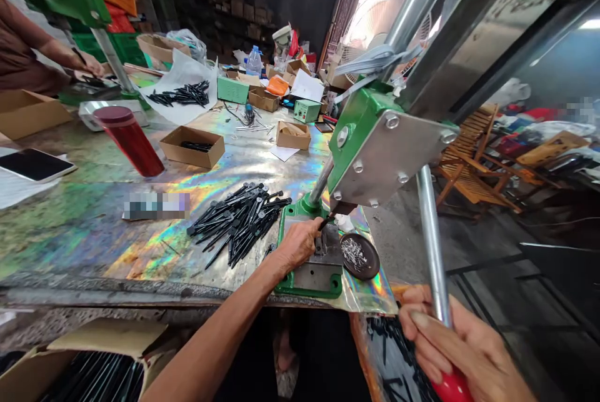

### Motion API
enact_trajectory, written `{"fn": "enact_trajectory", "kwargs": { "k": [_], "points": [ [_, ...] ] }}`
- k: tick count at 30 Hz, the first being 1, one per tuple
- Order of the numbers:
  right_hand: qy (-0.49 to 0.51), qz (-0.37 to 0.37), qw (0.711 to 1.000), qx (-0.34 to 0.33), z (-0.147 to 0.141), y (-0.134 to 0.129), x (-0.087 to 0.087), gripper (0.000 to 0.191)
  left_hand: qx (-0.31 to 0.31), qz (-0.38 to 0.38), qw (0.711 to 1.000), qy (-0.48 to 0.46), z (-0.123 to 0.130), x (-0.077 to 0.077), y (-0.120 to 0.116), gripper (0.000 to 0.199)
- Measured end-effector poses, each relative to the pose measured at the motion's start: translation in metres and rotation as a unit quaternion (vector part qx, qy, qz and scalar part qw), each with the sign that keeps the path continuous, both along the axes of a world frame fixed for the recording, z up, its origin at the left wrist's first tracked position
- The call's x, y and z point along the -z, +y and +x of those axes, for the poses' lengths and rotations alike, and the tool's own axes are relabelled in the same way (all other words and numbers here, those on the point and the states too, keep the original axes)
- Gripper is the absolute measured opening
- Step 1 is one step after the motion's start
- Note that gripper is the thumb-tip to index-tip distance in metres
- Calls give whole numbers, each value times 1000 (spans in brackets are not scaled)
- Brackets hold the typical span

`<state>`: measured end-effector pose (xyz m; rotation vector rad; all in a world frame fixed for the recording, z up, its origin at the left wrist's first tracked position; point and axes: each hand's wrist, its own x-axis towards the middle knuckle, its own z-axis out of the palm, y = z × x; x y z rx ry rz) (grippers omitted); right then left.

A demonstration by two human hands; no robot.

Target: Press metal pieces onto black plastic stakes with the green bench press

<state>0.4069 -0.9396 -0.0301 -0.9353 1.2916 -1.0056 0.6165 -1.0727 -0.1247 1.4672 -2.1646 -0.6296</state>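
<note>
The left hand (297, 244) rests over the green base of a hand press (309, 283), fingers pinching a black pin (325, 222) under the press head. The right hand (450, 342) is clamped around the red-gripped steel lever (434, 239). A loose heap of black pins (239, 224) lies near the front edge of the bench (94, 252), beside the press; whether those are already pressed, I can't tell. A carton of long black rods (89, 377) sits below.

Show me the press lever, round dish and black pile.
Press lever (434, 246): head view, on the steel shaft.
Round dish (373, 258): head view, on the dark rim.
Black pile (239, 224): head view, on the pile's middle.
</note>
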Motion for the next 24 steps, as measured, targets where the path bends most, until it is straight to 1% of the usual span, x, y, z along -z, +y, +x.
{"fn": "enact_trajectory", "kwargs": {
  "k": [1,2,5,7,13,15,17,19,21,24],
  "points": [
    [7,-3,1000,-1,3,-2,4,30,3,2,1000,-1,0,0,0,27],
    [15,-12,1000,13,6,-4,9,30,5,6,1000,-2,0,-1,0,27],
    [33,-35,998,45,15,-9,20,34,6,14,1000,-11,0,-2,1,27],
    [39,-47,997,56,17,-11,25,36,4,15,1000,-17,0,-3,1,28],
    [72,-37,996,37,14,-19,32,42,4,26,999,-19,-1,-4,1,24],
    [95,-41,994,45,14,-21,38,41,8,31,999,-14,-1,-3,2,25],
    [142,-75,984,75,15,-23,46,38,8,28,1000,-7,-2,0,2,27],
    [198,-126,966,105,14,-25,55,37,6,25,1000,-3,-2,2,1,28],
    [234,-157,954,106,13,-24,61,36,6,29,1000,-6,-2,2,1,28],
    [223,-156,957,95,14,-24,63,37,11,30,999,-17,-2,2,1,26]
  ]
}}
